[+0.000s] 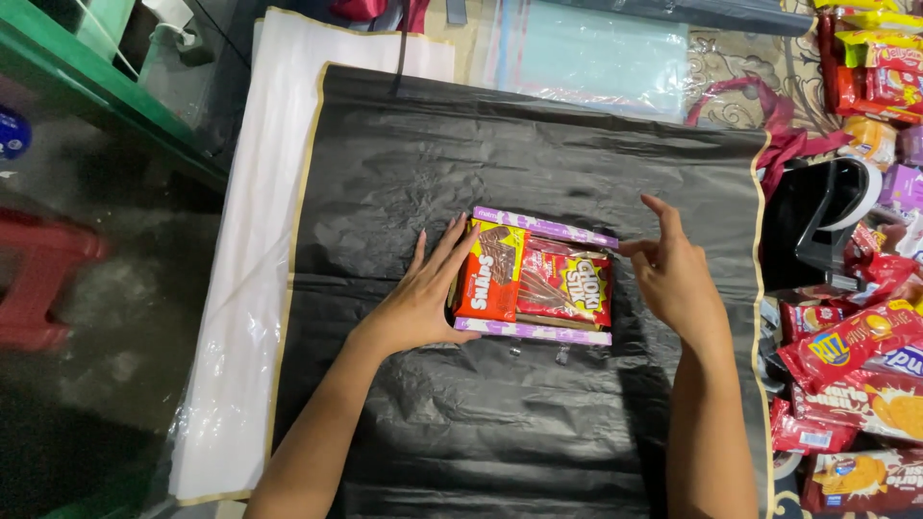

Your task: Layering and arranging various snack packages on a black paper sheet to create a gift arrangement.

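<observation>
A big black sheet [461, 404] with a thin gold edge covers most of the floor. Under it, sticking out at 9 o'clock and 11 o'clock, lies a white sheet [255, 288]. A clear plastic bag [586, 48] lies at 12 o'clock, past the far edge of the black sheet. At 3 o'clock, off the black sheet, there is a heap of red and yellow snack packs [846, 375]. A black tape holder [827, 226] stands just above that heap. A red stool [38, 279] sits at 9 o'clock, well apart from the sheets.

In the middle of the black sheet lies a small stack of snack packs [538, 284]. Two red packs lie on top, side by side, and long purple packs show along the top and bottom edges.

The left hand [423, 298] lies flat and open, fingers stretched out, pressing on the 9 o'clock side of the stack. It grips nothing.

The right hand [673, 279] is at the 3 o'clock side of the stack. It is open too, with the fingers spread and one fingertip touching the corner of the top purple pack. It holds nothing.
</observation>
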